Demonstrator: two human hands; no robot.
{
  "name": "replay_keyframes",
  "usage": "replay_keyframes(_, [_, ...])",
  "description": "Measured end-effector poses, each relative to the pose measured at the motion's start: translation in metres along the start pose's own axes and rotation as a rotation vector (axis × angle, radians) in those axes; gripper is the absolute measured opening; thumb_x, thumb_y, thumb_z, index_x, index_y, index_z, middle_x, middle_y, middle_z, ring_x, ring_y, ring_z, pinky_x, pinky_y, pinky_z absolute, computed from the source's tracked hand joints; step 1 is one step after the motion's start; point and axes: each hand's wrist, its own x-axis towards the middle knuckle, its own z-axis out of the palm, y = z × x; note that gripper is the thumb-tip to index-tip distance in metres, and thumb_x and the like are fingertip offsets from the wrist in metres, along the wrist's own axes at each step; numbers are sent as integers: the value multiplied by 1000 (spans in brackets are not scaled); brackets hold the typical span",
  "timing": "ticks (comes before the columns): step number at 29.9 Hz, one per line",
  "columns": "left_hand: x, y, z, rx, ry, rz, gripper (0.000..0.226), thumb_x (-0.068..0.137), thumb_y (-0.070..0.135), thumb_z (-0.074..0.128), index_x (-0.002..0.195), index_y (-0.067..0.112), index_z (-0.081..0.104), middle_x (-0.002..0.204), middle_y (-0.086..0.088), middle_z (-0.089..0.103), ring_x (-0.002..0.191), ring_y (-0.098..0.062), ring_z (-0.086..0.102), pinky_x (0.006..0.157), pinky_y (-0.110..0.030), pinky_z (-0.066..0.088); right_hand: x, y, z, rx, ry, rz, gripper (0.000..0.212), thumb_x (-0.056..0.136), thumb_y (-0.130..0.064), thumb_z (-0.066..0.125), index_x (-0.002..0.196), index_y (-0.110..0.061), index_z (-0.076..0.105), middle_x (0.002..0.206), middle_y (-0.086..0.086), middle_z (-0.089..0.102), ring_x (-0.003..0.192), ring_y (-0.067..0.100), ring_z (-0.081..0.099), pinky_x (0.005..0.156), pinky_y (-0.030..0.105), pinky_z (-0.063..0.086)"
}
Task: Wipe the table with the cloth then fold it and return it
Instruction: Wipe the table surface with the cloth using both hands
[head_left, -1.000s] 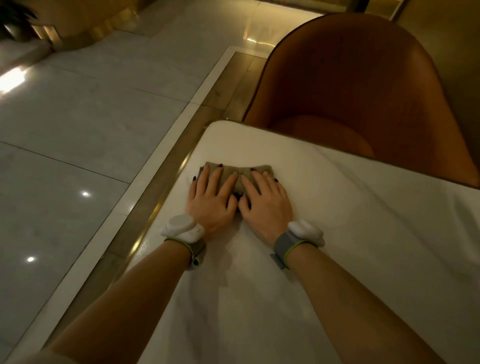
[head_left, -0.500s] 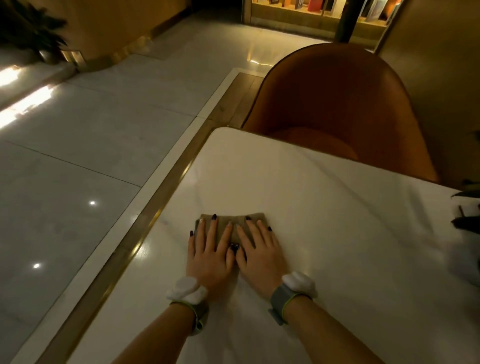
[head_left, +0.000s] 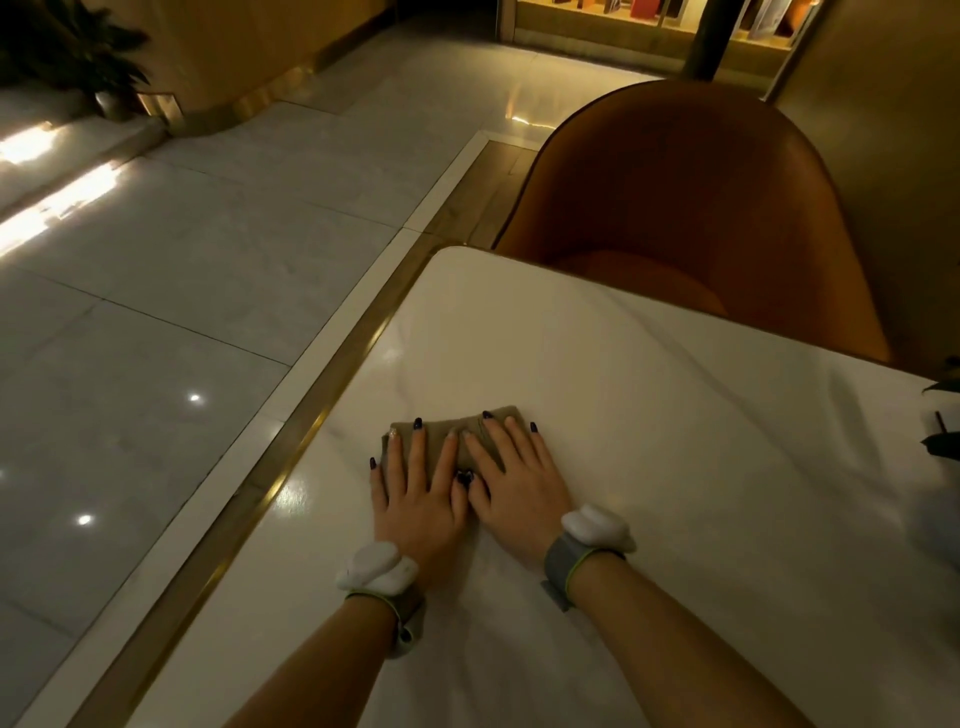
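Note:
A small folded olive-brown cloth (head_left: 457, 420) lies on the white marble table (head_left: 649, 441), near its left edge. Both my hands rest flat on it, side by side, fingers stretched forward and thumbs touching. My left hand (head_left: 415, 504) covers the cloth's left half and my right hand (head_left: 519, 488) covers the right half. Only the far strip of the cloth shows beyond my fingertips. Each wrist wears a grey band with a white device.
An orange-brown armchair (head_left: 675, 208) stands against the table's far edge. Dark leaves and a pale object (head_left: 943, 421) sit at the table's right border. A brass strip (head_left: 291, 457) runs along the table's left edge above a glossy tiled floor. A potted plant (head_left: 67, 52) is far left.
Both hands have drawn the cloth back from the table's far corner toward me, still pressed flat on it. My view has tilted up, showing more of the chair and room.

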Motion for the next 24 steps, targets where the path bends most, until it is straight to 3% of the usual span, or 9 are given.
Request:
replay_keyframes(2, [18, 2, -2, -21, -40, -22, 44, 94, 43, 17, 128, 27, 40, 129, -16, 62, 125, -39, 48, 101, -51, 41, 18, 2, -4, 2, -32, 10, 49, 77, -38, 36, 111, -27, 70, 119, 3, 71, 109, 25, 67, 88, 49, 54])
replay_keyframes(4, [40, 1, -1, -16, -75, -11, 49, 86, 40, 29, 129, 25, 46, 130, -17, 62, 120, -42, 55, 93, -60, 45, 37, 4, -5, 25, -47, 32, 50, 76, -38, 35, 110, -29, 70, 118, 2, 71, 108, 24, 68, 87, 47, 54])
replay_keyframes(7, [73, 1, 1, 36, -55, 31, 67, 81, 47, 14, 140, 28, 39, 150, -13, 38, 139, -39, 31, 110, -56, 28, 65, 11, -2, 58, 19, 46, 53, 79, -37, 31, 118, -26, 66, 126, 7, 66, 116, 28, 62, 96, 50, 48])
replay_keyframes(9, [97, 1, 5, 47, -80, 58, 80, 73, 52, -5, 147, 34, 18, 160, -5, 12, 148, -30, 6, 119, -48, 10, 85, 19, 0, 119, 25, 24, 64, 82, -40, 18, 134, -23, 51, 145, 10, 48, 135, 31, 42, 113, 51, 28])
replay_keyframes(11, [117, 3, 2, 33, -79, 68, 82, 70, 52, -10, 148, 35, 8, 161, -2, 4, 148, -27, -2, 120, -46, 5, 100, 26, -1, 147, 46, 20, 69, 82, -42, 8, 143, -24, 36, 156, 8, 29, 145, 29, 23, 120, 47, 9])
replay_keyframes(16, [170, 13, 12, 38, -41, 122, 78, 74, 50, -7, 148, 31, 7, 161, -4, 8, 148, -27, 2, 120, -46, 7, 148, 52, -1, 101, 28, 74, 50, 99, -35, 28, 148, -30, 19, 161, 2, 10, 148, 23, 6, 120, 43, -5])
replay_keyframes(21, [216, 28, 21, 63, 73, 196, 70, 80, 43, 10, 142, 23, 36, 150, -12, 39, 140, -36, 32, 112, -55, 31, 182, 75, -8, 73, -3, 124, 51, 99, -35, 28, 149, -33, 15, 162, 0, 8, 148, 21, 4, 120, 45, -5])
replay_keyframes(24, [230, 36, 25, 43, -43, 158, 69, 80, 44, 5, 146, 32, 21, 159, -2, 18, 148, -26, 8, 119, -45, 14, 189, 87, -9, 90, -11, 149, 50, 99, -36, 27, 148, -34, 16, 161, -1, 9, 148, 20, 5, 120, 45, -4])
